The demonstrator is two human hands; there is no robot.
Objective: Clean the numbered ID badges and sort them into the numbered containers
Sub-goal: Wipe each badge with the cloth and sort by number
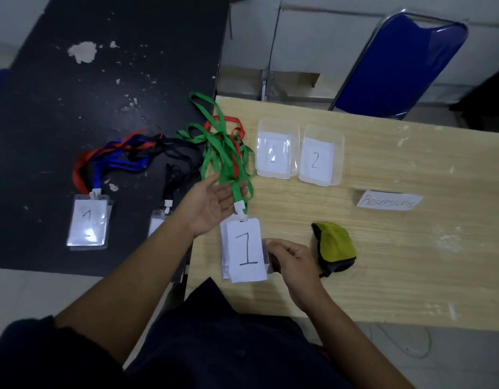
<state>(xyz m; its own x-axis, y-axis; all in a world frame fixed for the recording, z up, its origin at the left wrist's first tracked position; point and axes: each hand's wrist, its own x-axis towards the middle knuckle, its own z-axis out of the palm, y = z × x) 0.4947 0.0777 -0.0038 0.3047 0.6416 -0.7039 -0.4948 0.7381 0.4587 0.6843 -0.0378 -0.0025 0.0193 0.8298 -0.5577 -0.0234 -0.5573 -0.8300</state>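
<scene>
— Right grip (pixel 293 262) is pinched on the 3 o'clock edge of badge 1 (pixel 247 251), at the near table (pixel 383 276) edge: why?
— Steadied, probably. Left grip (pixel 209 209), fingers apart, is laid under the green lanyard (pixel 228 153) at 11 o'clock, so it can be gathered toward container 1 (pixel 279 123) at 12.

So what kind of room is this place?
Probably an office reception area. A handwritten white paper sign on the pale wooden table seems to say "Resepsionis", a blue padded metal-framed chair stands behind, and there's a white paper ID badge marked 1 on a green lanyard.
</scene>
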